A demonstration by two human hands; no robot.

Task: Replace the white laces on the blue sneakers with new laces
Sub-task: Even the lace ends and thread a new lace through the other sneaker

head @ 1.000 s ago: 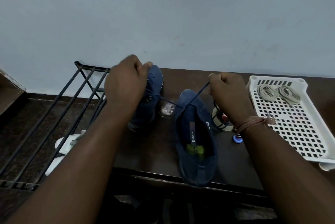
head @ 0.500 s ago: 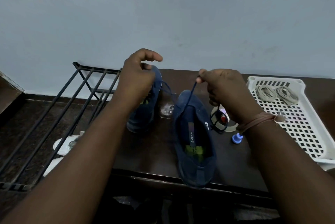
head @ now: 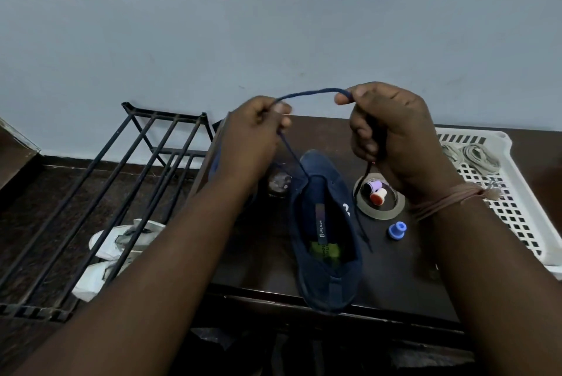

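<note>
While the blue sneaker (head: 327,235) lies on the dark desk (head: 267,254), heel toward the camera, the left hand (head: 255,141) and right hand (head: 392,138) each pinch the dark blue lace (head: 310,93) arched between them. The tongue label's lettering is too small to read.

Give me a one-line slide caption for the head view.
Both hands, left and right, hold a dark blue lace above a blue sneaker on the table.
</note>
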